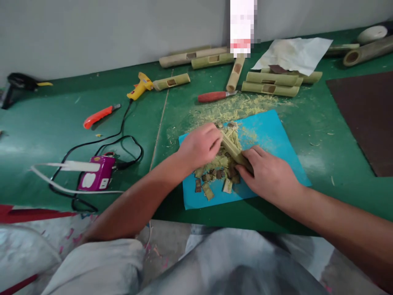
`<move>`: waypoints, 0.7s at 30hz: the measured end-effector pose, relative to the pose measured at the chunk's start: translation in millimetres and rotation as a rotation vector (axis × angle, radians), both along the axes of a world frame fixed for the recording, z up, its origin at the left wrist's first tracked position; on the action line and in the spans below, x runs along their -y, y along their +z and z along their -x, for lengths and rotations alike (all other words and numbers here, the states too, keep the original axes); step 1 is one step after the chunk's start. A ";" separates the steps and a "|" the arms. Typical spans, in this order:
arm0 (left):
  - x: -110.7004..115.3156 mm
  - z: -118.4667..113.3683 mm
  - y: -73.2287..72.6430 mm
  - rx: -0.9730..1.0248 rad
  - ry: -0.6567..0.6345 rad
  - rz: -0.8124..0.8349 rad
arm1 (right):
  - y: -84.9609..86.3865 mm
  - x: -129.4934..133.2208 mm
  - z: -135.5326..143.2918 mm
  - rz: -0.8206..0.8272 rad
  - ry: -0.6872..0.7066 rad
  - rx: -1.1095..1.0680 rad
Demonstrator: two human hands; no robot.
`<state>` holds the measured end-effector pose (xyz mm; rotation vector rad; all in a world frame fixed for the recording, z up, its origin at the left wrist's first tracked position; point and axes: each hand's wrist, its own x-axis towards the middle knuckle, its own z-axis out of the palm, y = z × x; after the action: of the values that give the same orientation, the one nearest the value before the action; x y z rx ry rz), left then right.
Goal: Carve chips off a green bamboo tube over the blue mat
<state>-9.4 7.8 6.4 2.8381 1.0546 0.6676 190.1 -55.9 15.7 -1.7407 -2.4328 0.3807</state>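
Note:
My right hand (pixel 270 170) is wrapped round the near end of a pale green bamboo tube (pixel 231 146), which slants up and left over a blue sheet (pixel 270 131). At the tube's far end, my left hand (pixel 201 143) is closed with curled fingers; whatever sits inside them is hidden. Below the tube lie bamboo shavings (pixel 215 163) and several small cut bamboo chips (pixel 208 191). Just beyond the sheet, a red-handled knife (pixel 212 96) rests on the green table (pixel 166 151).
Several notched bamboo tubes (pixel 270 89) lie at the back, partly under white paper (pixel 291 55). To the left are an orange cutter (pixel 100 116), a yellow glue gun (pixel 140 87) and a purple power adapter (pixel 98 174) with cords. A brown sheet (pixel 365 114) lies right.

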 end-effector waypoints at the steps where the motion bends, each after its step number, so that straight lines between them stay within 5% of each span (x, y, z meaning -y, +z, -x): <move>1: -0.1 -0.2 0.3 -0.001 0.026 0.000 | -0.1 -0.2 0.0 -0.004 0.000 -0.002; 5: 0.9 -1.8 1.5 -0.065 -0.086 0.043 | -1.0 -1.2 -0.7 0.014 0.009 -0.003; 9: 1.8 -3.1 1.4 -0.034 0.031 0.022 | -1.8 -1.8 -1.3 0.009 -0.003 -0.017; 12: 0.7 -2.1 0.4 -0.103 -0.047 0.048 | -2.1 -1.6 -1.7 0.010 0.019 -0.023; 17: -9.0 7.7 0.4 0.029 0.068 0.022 | -3.1 -0.9 -2.8 -0.008 -0.002 -0.049; 21: -7.1 10.5 1.9 0.067 -0.001 0.039 | -3.4 -1.0 -4.3 -0.016 0.009 -0.059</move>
<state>-19.9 14.9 8.3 2.7627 1.0445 0.7278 194.4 -54.9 12.3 -1.6875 -2.3972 0.4062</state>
